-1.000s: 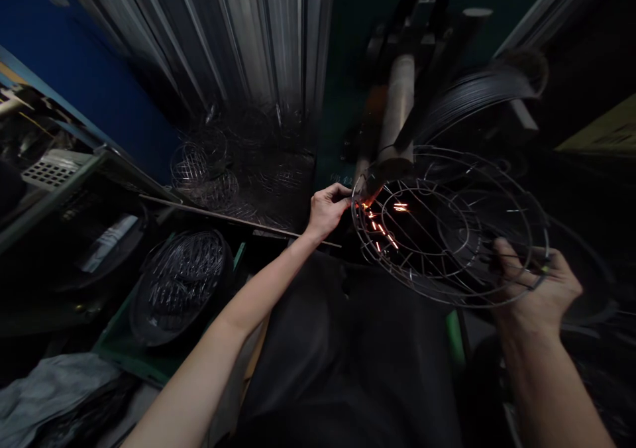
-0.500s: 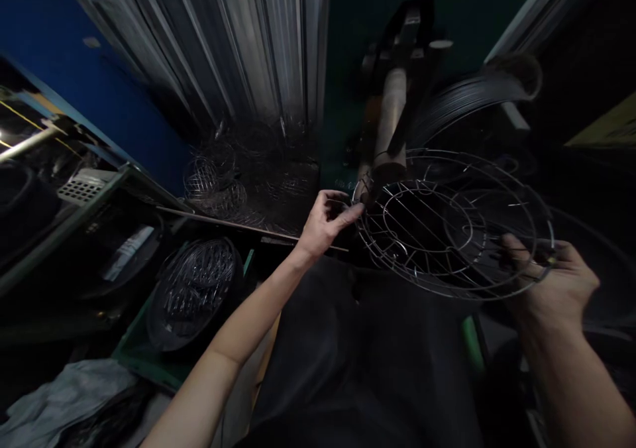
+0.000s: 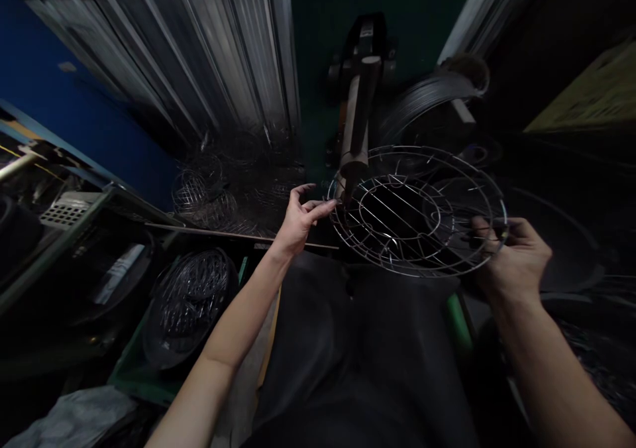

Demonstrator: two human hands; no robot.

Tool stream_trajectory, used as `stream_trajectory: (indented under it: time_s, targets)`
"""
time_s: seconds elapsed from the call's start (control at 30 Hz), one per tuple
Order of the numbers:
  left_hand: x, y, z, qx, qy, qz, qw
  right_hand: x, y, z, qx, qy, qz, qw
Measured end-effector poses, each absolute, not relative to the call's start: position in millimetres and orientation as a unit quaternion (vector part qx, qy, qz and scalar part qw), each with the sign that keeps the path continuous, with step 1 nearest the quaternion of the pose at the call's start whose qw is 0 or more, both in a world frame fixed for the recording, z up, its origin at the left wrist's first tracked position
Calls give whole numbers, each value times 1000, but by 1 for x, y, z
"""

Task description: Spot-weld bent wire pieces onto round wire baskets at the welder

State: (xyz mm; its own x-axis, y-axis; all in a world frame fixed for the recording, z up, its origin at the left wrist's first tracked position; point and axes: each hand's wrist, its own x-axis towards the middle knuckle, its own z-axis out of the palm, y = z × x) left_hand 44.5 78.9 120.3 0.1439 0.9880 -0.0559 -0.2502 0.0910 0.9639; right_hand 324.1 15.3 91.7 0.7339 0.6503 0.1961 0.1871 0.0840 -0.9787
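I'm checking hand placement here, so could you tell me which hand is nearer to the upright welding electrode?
Left. The left hand is beside the electrode at the wire guard's near rim; the right hand grips the opposite rim.

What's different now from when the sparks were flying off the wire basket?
The sparks are gone. The left hand has let go of the wire basket's rim: its fingers are spread, only the fingertips still at the edge beside the welder tip. The right hand still grips the far rim, and the basket stays under the tip.
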Motion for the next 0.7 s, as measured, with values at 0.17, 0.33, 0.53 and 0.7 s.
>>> stream_trajectory:
  time_s: [0.17,0.33,0.53,0.7]
  targets:
    - [46,79,118,426,384,507,643,329,21,91,-657,-331,165,658]
    - [47,83,117,420,352,534,644,331,11,70,-661,-369,119,642]
    - [40,107,130,477,352,457,663,291,-44,67,-681,-307,35,664]
    - [32,115,118,434,330,445,711,267,-74,101,-680,-348,-65,642]
